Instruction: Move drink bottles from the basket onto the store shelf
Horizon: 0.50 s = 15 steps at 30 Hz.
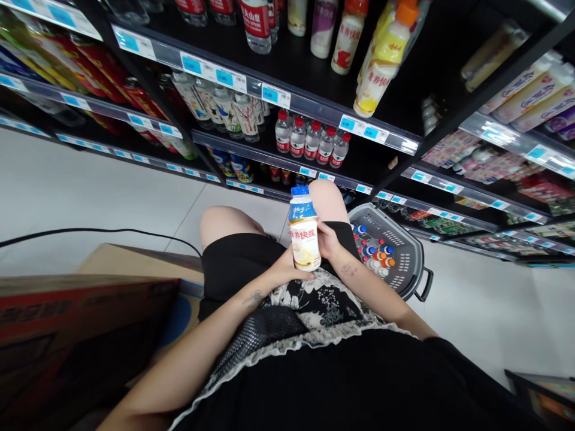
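A white drink bottle [305, 242] with a blue cap and red lettering is held upright in front of my lap. My left hand [287, 268] grips its lower left side, with the thumb near the base. From the right, my right hand [329, 240] has its fingers against the bottle's side; part of them is hidden behind it. Past my right knee, a grey basket [411, 263] on the floor holds several bottles with blue, red, orange and white caps.
Shelves of drinks stand ahead, with small red-capped water bottles [311, 143] on a lower shelf and a yellow-labelled bottle [375, 84] above. Cardboard boxes [90, 323] are at my left. A black cable [112, 230] runs above them. A dark-framed object [543, 395] stands at lower right.
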{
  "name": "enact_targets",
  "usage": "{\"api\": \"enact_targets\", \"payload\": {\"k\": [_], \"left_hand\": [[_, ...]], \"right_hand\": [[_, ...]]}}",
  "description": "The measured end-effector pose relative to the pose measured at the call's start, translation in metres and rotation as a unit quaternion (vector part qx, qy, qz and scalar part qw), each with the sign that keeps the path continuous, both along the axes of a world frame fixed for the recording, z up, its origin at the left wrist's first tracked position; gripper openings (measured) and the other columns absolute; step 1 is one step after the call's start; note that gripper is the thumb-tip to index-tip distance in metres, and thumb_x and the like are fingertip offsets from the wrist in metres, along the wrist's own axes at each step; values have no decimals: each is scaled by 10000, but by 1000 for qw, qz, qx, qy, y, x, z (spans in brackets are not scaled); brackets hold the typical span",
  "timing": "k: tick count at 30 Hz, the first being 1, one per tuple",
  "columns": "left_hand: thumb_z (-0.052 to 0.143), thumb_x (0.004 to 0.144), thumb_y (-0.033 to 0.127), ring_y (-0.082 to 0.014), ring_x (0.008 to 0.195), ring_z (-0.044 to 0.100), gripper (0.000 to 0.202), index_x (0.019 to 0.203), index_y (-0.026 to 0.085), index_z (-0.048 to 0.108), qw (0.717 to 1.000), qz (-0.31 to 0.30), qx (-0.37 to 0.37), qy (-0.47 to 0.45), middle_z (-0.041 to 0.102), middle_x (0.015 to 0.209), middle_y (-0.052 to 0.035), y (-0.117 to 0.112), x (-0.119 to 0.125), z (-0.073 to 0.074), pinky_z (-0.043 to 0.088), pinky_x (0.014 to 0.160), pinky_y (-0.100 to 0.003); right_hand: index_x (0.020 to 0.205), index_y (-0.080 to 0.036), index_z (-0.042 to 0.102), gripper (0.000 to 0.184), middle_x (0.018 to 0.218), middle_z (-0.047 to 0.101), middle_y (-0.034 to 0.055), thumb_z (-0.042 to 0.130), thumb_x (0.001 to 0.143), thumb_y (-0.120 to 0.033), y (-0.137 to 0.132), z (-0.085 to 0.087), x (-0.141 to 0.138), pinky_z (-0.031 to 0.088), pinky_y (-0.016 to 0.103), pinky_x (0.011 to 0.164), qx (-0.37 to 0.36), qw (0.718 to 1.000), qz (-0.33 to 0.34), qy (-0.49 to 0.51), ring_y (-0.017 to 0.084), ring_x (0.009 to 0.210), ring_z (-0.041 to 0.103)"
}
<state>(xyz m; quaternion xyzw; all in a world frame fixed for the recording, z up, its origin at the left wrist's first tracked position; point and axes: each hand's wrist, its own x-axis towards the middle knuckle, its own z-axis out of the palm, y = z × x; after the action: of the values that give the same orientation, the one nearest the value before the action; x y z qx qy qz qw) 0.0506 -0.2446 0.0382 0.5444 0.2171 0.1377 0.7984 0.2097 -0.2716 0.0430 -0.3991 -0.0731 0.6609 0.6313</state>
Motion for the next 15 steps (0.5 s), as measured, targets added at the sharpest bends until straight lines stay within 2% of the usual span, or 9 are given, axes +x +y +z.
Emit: {"api": "enact_targets", "payload": {"k": [4,7,9,11,13,15], "left_hand": [[969,524,337,-401,1390,531,1152,1524,186,416,1000,-8,11,21,583,1486,-208,-1,1,4,330,1214,-655],[970,534,358,-390,1313,591,1018,1425,171,516,999,-23,4,34,644,1407,-197,-1,0,16,408,1168,-622],[949,582,421,-362,1182,671,845,1306,158,603,998,-41,-41,19,716,1277,-181,1,-4,30,496,1084,-578],[927,607,478,-324,1041,720,705,1175,149,670,994,-72,-80,-13,760,1148,-155,5,-9,46,563,984,-517],[921,596,498,-294,970,732,628,1079,156,711,985,-137,-86,-55,777,1071,-128,10,-15,61,595,919,-465],[925,554,508,-294,956,737,615,1040,186,728,963,-229,-96,-101,786,1019,-105,11,-20,72,615,891,-448]], "right_hand": [[989,-212,685,456,1025,801,85,762,724,-575,-2,-2,1,558,529,1032,5,1000,1,-22,335,1129,707],[900,-216,699,506,937,802,67,838,638,-625,-9,14,2,591,468,973,29,994,-33,-101,315,1031,734],[928,-211,727,516,912,801,49,873,641,-614,-19,41,2,617,418,897,55,978,-39,-196,275,909,751],[1024,-217,751,493,963,804,37,891,689,-551,-33,78,1,632,394,852,79,949,-16,-305,247,872,756],[1122,-235,752,505,1065,800,39,911,710,-478,-47,115,0,633,394,899,110,910,10,-399,244,977,758],[1187,-246,734,544,1141,787,50,925,713,-432,-55,143,-4,614,393,976,153,885,35,-439,237,1070,747]]}}
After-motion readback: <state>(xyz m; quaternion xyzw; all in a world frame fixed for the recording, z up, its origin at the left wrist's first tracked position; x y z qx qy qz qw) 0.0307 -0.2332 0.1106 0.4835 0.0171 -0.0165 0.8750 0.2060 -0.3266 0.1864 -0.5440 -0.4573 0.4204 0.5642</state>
